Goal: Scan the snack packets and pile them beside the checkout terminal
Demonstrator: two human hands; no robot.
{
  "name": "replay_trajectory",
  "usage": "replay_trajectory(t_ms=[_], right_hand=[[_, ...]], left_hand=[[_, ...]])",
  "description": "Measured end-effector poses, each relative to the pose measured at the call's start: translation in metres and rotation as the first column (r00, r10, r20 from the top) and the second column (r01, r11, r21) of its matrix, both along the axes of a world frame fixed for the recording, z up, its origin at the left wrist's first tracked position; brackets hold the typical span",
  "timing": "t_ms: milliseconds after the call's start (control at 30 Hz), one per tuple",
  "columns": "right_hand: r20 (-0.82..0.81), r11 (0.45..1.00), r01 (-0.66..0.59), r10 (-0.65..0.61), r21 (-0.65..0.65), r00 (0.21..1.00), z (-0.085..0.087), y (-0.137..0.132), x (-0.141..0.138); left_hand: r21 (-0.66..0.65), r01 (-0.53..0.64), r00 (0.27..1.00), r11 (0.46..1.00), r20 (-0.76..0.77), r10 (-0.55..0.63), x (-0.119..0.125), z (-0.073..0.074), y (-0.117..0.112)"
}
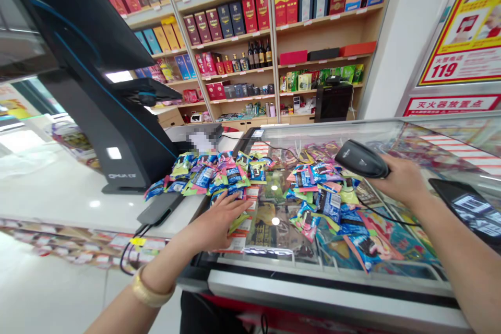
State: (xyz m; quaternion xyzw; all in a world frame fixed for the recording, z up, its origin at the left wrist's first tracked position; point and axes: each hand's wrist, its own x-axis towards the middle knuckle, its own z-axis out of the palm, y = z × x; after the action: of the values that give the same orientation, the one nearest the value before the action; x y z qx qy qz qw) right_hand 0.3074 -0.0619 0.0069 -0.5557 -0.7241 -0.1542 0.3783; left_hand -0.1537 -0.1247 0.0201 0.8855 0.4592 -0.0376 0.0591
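Note:
My right hand [403, 177] grips a black handheld barcode scanner [362, 159], its head pointing left above a pile of small blue, pink and green snack packets [329, 203] on the glass top. A black cord runs below the scanner. My left hand [221, 222] lies with fingers stretched out at the near edge of a second pile of the same packets [203, 175]. Part of a yellow-green packet [238, 222] shows beneath its fingers; whatever else is under the palm is hidden.
A glass-topped display case [270, 229] joins a white counter [78, 203] on the left. The black checkout terminal [105, 115] stands by the left pile. To the right lies a phone-like black device [469, 209]. Shelves of boxed bottles [227, 21] line the back.

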Motion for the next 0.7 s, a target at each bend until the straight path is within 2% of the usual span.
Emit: replay_trajectory(t_ms=[133,233,400,500,567,600,633,700], right_hand=[[-0.008,1.0,-0.016,0.016,-0.018,1.0,0.001,0.0,0.001],[0.001,0.999,-0.042,0.042,-0.03,0.999,0.002,-0.001,0.001],[0.002,0.998,-0.053,0.053,-0.024,0.999,0.002,-0.001,0.001],[-0.006,0.999,-0.048,0.048,-0.016,0.999,0.002,0.0,0.0],[-0.007,0.999,-0.043,0.043,-0.006,0.999,0.003,-0.001,0.0],[-0.007,0.999,-0.042,0.042,0.002,0.999,0.004,-0.001,-0.001],[-0.006,0.999,-0.046,0.046,0.013,0.999,0.004,-0.002,-0.002],[0.003,0.997,-0.072,0.072,0.035,0.997,0.006,-0.003,-0.004]], left_hand=[[0.057,-0.035,0.993,0.998,-0.111,0.041,-0.002,-0.003,0.0],[0.127,-0.037,0.99,0.991,-0.133,0.054,-0.001,-0.007,0.005],[0.123,-0.012,1.0,0.992,-0.01,0.013,0.003,-0.006,0.013],[0.107,-0.047,0.98,0.993,0.199,0.025,0.01,0.0,0.012],[0.086,-0.08,0.904,0.993,0.425,0.036,0.02,0.005,0.013],[0.048,-0.095,0.833,0.994,0.551,0.053,0.027,0.007,0.015],[-0.022,-0.094,0.738,0.995,0.67,0.085,0.034,0.01,0.018],[-0.228,-0.028,0.472,0.973,0.855,0.214,0.053,0.013,0.028]])
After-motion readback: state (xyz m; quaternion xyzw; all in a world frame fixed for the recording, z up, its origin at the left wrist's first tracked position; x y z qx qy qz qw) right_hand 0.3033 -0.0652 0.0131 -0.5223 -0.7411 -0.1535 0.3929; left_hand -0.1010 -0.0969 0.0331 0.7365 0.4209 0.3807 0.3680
